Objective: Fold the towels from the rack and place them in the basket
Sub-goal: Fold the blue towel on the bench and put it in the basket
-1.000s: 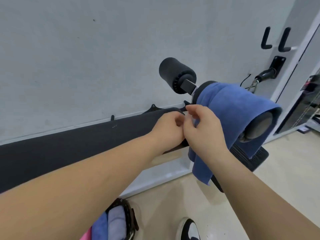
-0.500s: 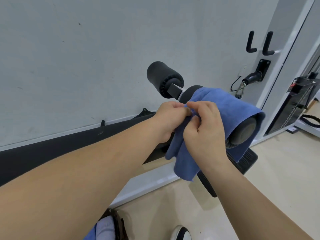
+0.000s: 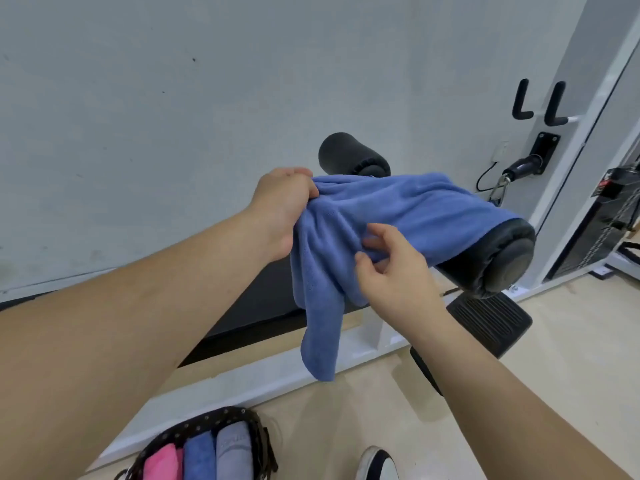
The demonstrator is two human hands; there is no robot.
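A blue towel (image 3: 408,209) lies draped over a black padded roller (image 3: 498,261) of a gym machine, one end hanging down toward the floor. My left hand (image 3: 284,206) grips a bunched corner of the towel at its upper left. Just below the roller, my right hand (image 3: 391,271) touches the cloth with fingers loosely curled; I cannot tell if it pinches the fabric. At the bottom edge sits a dark woven basket (image 3: 256,427) holding rolled pink, blue and grey towels.
A second black roller (image 3: 349,157) sticks out behind the towel near the white wall. A black footplate (image 3: 491,320) lies on the floor at right. A white machine frame with black hooks (image 3: 540,103) stands at far right. A shoe (image 3: 377,465) shows below.
My left hand has pulled the towel's corner up and to the left, stretching the cloth across the roller. My right hand has dropped from the corner to the hanging fabric below.
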